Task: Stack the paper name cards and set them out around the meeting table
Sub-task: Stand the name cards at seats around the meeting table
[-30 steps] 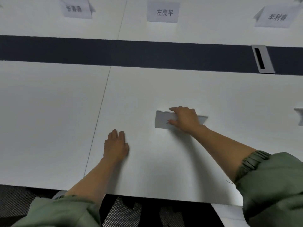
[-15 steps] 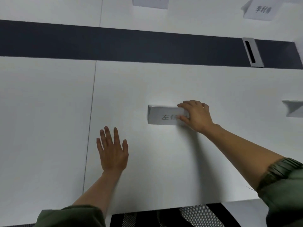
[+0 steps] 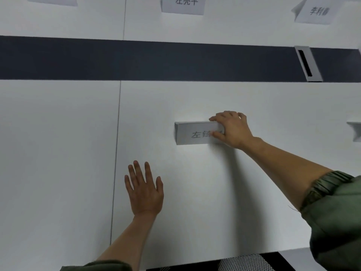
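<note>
Since a second ago the name card (image 3: 192,133) has been turned about, so that its printed side now faces the near edge, and the left grip (image 3: 144,190) has gone from curled fingers to a flat palm. That card stands folded like a tent on the near half of the white surface (image 3: 58,153), right of the thin seam (image 3: 116,153) and on the near side of the dark strip (image 3: 136,59) that runs from left to right. The right grip (image 3: 233,130) (a bare hand, like the other) pinches the card's right end, thumb on the printed side and fingers curled over the ridge to the far side, covering the last printed character. The left grip holds nothing: it lies palm down on the surface with fingers straight and spread, nearer and to the left of the card, well apart from it. Beyond the dark strip a far card (image 3: 182,4) stands roughly opposite the held one, a second far card (image 3: 314,11) stands to its right, and the lower edge of a third (image 3: 51,0) shows at the far left. Another folded card (image 3: 354,131) is cut off by the right edge. A metal cable slot (image 3: 307,63) sits in the strip at the right. Green sleeves (image 3: 336,216) are pushed up both forearms, and a mesh chair seat (image 3: 244,263) shows below the near edge.
</note>
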The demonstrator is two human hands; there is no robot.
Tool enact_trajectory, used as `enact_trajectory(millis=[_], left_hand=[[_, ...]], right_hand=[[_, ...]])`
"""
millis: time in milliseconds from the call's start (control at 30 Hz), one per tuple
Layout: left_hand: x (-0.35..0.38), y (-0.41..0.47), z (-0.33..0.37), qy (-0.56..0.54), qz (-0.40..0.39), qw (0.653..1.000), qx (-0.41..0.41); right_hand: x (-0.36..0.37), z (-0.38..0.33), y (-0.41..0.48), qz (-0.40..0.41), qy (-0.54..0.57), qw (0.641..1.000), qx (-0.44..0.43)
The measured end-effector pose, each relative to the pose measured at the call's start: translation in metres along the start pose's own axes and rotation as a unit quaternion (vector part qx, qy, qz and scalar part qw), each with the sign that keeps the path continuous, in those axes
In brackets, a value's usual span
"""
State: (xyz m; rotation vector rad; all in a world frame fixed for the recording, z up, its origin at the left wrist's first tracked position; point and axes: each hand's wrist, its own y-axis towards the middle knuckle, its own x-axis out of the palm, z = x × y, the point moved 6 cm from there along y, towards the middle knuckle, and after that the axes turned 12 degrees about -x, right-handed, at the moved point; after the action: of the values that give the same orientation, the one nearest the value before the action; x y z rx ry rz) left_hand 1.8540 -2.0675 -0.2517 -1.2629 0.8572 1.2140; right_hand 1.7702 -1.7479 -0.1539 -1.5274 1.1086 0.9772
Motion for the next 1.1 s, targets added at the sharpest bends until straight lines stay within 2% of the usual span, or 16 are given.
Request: enact_trajectory(millis=[100, 200, 333, 400, 500, 600, 700, 900, 967, 1100], left_hand=[[0.0, 0.002, 0.003, 0.008, -0.008, 1.0, 0.004], [0.001, 0.003, 0.001, 0.028, -0.023, 0.999, 0.006], [-0.008, 0.003, 0.005, 0.102, -0.097, 0.99, -0.004], [-0.026, 0.004, 0.015, 0.146, -0.13, 0.981, -0.009], [-0.056, 0.003, 0.043, 0.157, -0.126, 0.977, 0.066], [-0.074, -0.024, 0.088, 0.097, -0.163, 0.972, 0.137], [-0.086, -0.065, 0.136, 0.08, -0.158, 0.963, 0.202], [-0.102, -0.194, 0.238, 0.071, -0.131, 0.932, 0.33], [-0.107, -0.218, 0.259, 0.063, -0.12, 0.928, 0.348], [-0.1, -0.335, 0.317, 0.062, -0.11, 0.894, 0.429]], right_hand=[[0.0, 0.001, -0.001, -0.003, 0.0, 1.0, 0.009], [-0.01, -0.002, -0.017, 0.032, 0.021, 0.999, 0.032], [-0.026, 0.011, -0.07, 0.084, 0.024, 0.993, 0.085], [-0.025, 0.025, -0.102, 0.069, 0.052, 0.988, 0.131], [-0.015, 0.044, -0.154, 0.022, 0.116, 0.974, 0.192], [-0.011, 0.06, -0.216, 0.018, 0.152, 0.96, 0.233], [-0.011, 0.071, -0.278, 0.027, 0.165, 0.95, 0.265], [-0.025, 0.101, -0.429, 0.117, 0.193, 0.921, 0.319], [-0.028, 0.106, -0.456, 0.14, 0.195, 0.917, 0.317], [-0.028, 0.119, -0.588, 0.2, 0.197, 0.889, 0.363]])
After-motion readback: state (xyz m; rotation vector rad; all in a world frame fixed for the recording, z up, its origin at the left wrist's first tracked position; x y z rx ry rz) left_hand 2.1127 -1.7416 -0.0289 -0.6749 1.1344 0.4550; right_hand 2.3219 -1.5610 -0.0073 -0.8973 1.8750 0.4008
